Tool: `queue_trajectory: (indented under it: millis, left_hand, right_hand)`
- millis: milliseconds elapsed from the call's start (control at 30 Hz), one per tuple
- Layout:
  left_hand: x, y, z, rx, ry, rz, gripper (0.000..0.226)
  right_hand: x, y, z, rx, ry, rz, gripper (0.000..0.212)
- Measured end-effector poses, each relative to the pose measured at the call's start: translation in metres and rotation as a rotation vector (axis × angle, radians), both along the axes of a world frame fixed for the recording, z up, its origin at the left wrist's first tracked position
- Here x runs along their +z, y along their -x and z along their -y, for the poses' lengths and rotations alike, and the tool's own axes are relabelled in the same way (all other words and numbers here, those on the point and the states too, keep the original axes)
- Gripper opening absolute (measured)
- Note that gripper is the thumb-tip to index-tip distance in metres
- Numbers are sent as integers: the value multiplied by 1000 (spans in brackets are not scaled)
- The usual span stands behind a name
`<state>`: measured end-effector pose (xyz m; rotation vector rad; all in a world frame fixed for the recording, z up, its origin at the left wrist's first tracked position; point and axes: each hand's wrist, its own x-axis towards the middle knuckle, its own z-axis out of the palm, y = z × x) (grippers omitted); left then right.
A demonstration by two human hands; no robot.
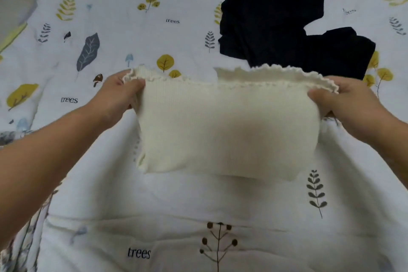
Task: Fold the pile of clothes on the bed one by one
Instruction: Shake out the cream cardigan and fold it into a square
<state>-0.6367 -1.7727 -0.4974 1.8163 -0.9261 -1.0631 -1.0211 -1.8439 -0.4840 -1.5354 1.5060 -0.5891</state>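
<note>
1. Both bare forearms reach forward from the lower corners, angled toward each other.
2. The left hand [117,93] pinches the left top edge of the knit [229,126], thumb on top.
3. The right hand [351,99] pinches the right top edge likewise, level with the left.

A cream ribbed knit top [229,126] with frilled edging; beyond it, a black, possibly very dark navy, garment [276,26]. The white bed cover [154,205] carries yellow, grey and brown leaf, tree and mushroom prints.
</note>
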Motion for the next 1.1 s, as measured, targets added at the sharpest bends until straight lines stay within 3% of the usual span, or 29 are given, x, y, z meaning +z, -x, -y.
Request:
queue_trajectory:
  millis: [133,200,267,367,433,533,667,800,967,1100]
  left_hand:
    - [-27,-6,28,116,-61,127,14]
    - [-44,-3,32,185,-188,436,41]
    - [-52,12,27,154,-146,759,54]
    - [-65,48,15,-226,130,1053,55]
    - [-81,66,8,-497,131,1146,60]
    - [-107,68,4,-680,-87,1144,66]
    - [-131,55,7,-619,-202,1112,60]
    - [-115,62,14,-658,-298,1126,63]
    - [-88,99,-12,-595,-92,1005,68]
    - [-100,117,-40,-757,-161,968,63]
  right_hand:
    - [-23,-18,36,-146,-87,-66,25]
    - [-37,-27,44,-262,-41,-296,44]
    - [-41,-44,37,-285,116,-412,46]
    - [-56,-79,8,-87,415,-496,58]
    - [-74,-97,-11,164,447,-621,66]
    - [-111,-92,-16,420,290,-833,69]
    - [-132,-74,-5,445,224,-896,76]
    - [-119,-79,-4,465,164,-914,73]
    - [-88,-92,-42,258,373,-783,68]
    - [-106,-88,-73,471,126,-840,64]
